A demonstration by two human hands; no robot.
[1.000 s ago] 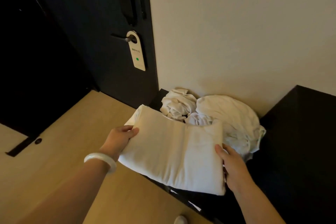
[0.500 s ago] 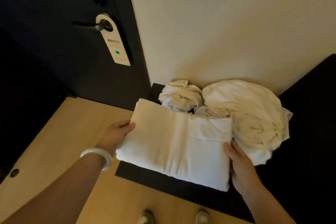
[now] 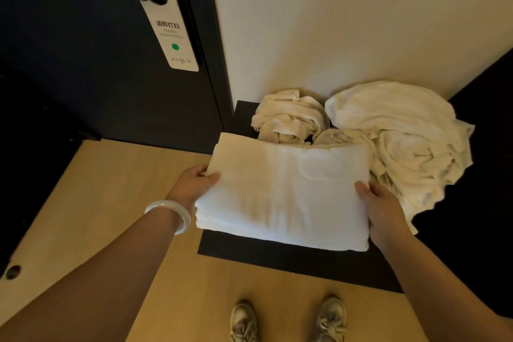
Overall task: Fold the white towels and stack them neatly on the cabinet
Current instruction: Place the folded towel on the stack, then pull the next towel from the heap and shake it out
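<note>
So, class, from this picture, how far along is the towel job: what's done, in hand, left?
Done: one folded towel. In hand: the left hand and right hand grip its ends over the cabinet, not yet released. Left: the small crumpled towel and the large crumpled towel behind it are unfolded.

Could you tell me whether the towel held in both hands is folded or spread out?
Folded: the towel is a flat rectangle with stacked layers showing along one edge.

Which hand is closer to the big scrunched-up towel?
Right. The right hand holds the right edge of the folded towel, just beside the big scrunched towel. The left hand holds the opposite edge, with the whole folded towel in between.
</note>
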